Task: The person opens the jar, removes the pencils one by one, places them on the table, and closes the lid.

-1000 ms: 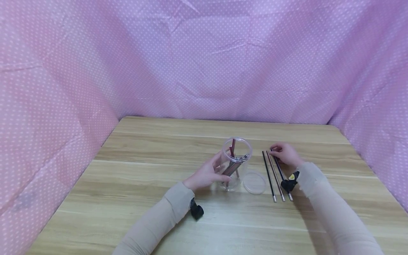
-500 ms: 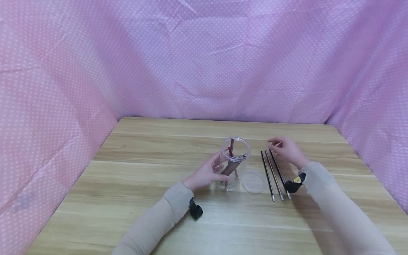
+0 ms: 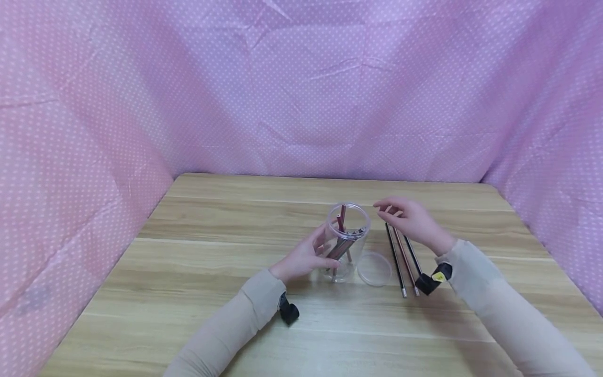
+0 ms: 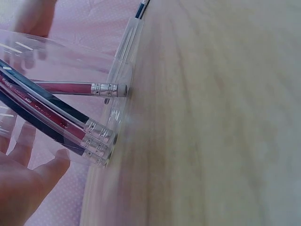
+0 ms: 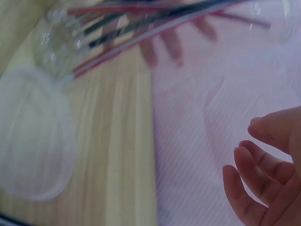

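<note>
We grip the clear jar (image 3: 357, 250) with our left hand (image 3: 306, 257); our right hand (image 3: 412, 221), fingers loosely parted, hovers to its right.

Jar (image 3: 358, 250) set on bench (image 3: 212, 225), stored pencils (image 3: 343, 247) leaned in it, L grip (image 3: 308, 255) wrapped round its L side; lid (image 3: 374, 269) laid btwn jar & 3 loose pencils (image 3: 406, 257), R; R grip (image 3: 409, 219) held nr their far ends; cloth (image 3: 301, 104) hung behind.

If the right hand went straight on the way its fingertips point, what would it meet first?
Probably the clear jar, near its top; depth is unclear in the head view, so the right hand might pass above or behind it.
</note>
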`<move>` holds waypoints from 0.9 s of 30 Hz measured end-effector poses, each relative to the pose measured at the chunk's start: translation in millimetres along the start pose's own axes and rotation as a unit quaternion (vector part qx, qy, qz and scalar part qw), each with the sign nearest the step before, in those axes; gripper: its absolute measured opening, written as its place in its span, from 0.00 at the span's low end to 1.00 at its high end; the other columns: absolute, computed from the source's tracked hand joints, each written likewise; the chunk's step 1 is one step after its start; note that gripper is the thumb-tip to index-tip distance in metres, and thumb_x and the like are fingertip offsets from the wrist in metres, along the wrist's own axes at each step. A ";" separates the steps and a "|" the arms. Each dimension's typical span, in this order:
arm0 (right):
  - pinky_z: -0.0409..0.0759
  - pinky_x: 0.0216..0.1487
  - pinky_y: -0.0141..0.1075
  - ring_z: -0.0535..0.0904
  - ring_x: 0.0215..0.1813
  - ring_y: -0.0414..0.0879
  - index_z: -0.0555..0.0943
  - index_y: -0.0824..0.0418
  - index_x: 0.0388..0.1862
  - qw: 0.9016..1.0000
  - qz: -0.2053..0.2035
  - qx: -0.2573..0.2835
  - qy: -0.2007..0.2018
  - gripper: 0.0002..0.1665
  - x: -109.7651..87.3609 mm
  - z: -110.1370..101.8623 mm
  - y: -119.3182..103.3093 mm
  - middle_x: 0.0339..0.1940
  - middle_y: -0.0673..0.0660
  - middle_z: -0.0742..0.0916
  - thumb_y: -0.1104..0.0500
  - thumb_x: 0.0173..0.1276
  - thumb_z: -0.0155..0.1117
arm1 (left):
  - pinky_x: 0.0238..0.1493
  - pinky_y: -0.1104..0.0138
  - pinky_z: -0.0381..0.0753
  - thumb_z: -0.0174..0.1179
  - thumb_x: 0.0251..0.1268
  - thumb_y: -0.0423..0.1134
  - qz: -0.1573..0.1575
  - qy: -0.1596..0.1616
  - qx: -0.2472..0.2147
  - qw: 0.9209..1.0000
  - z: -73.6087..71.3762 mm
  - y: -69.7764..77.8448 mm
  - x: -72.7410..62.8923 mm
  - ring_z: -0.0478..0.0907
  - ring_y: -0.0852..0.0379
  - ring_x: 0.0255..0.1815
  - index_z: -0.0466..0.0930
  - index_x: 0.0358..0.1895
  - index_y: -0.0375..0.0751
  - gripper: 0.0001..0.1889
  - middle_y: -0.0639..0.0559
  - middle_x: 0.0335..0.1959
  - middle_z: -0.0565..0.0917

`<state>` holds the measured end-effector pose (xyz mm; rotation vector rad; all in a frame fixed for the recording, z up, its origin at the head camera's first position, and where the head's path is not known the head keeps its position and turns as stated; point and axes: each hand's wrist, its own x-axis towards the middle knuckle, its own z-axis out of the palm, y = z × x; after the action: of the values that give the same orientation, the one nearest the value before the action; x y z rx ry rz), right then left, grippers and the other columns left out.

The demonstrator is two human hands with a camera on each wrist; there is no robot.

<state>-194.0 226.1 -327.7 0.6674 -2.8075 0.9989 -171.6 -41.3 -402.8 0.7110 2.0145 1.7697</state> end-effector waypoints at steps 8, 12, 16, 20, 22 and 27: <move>0.83 0.41 0.32 0.78 0.40 0.42 0.80 0.65 0.51 0.993 -0.104 0.023 0.049 0.15 -1.2 -5.1 -36.9 0.41 0.58 0.85 0.67 0.65 0.60 | 0.74 0.58 0.57 0.67 0.52 0.28 -0.008 -0.002 -0.003 1.000 -0.7 -1.0 0.4 0.54 0.52 0.75 0.46 0.75 0.54 0.51 0.49 0.74 0.60; 0.81 0.49 0.42 0.78 0.47 0.48 0.79 0.64 0.54 0.979 -0.191 -0.005 0.068 0.19 -1.1 -4.4 -50.0 0.48 0.59 0.83 0.65 0.63 0.63 | 0.75 0.58 0.57 0.68 0.52 0.28 -0.015 0.000 -0.005 1.000 -1.1 0.0 0.8 0.53 0.53 0.75 0.46 0.75 0.57 0.51 0.51 0.74 0.60; 0.73 0.56 0.51 0.72 0.58 0.56 0.76 0.64 0.58 0.961 -0.266 -0.046 0.056 0.23 1.9 -2.2 -56.5 0.57 0.61 0.78 0.55 0.67 0.61 | 0.74 0.58 0.57 0.68 0.51 0.28 -0.015 0.004 -0.008 1.000 -1.5 0.9 1.4 0.54 0.54 0.75 0.46 0.75 0.58 0.51 0.52 0.73 0.60; 0.69 0.57 0.53 0.65 0.62 0.56 0.73 0.59 0.63 0.951 -0.301 -0.064 0.040 0.26 2.6 -0.7 -59.7 0.60 0.61 0.75 0.49 0.70 0.56 | 0.74 0.58 0.58 0.67 0.52 0.28 -0.007 -0.001 -0.012 1.000 -1.4 -0.5 2.9 0.54 0.55 0.75 0.47 0.75 0.59 0.51 0.53 0.73 0.62; 0.69 0.57 0.53 0.64 0.62 0.57 0.72 0.57 0.64 0.947 -0.311 -0.068 0.036 0.26 1.7 0.4 -61.4 0.61 0.61 0.75 0.48 0.71 0.55 | 0.74 0.58 0.58 0.67 0.53 0.28 0.000 -0.008 -0.012 1.000 -1.4 -1.5 4.0 0.54 0.56 0.75 0.47 0.75 0.60 0.50 0.54 0.73 0.62; 0.69 0.57 0.52 0.62 0.64 0.57 0.71 0.57 0.65 0.944 -0.320 -0.077 0.017 0.28 -1.0 4.2 -65.3 0.64 0.59 0.73 0.44 0.72 0.51 | 0.75 0.55 0.56 0.66 0.53 0.27 0.008 -0.019 -0.018 1.000 -1.8 -4.2 4.3 0.52 0.57 0.75 0.47 0.74 0.64 0.50 0.58 0.74 0.59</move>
<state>-164.7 178.8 -293.2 1.3889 -2.3236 0.6420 -176.6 -40.6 -406.4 0.7458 1.9528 1.7822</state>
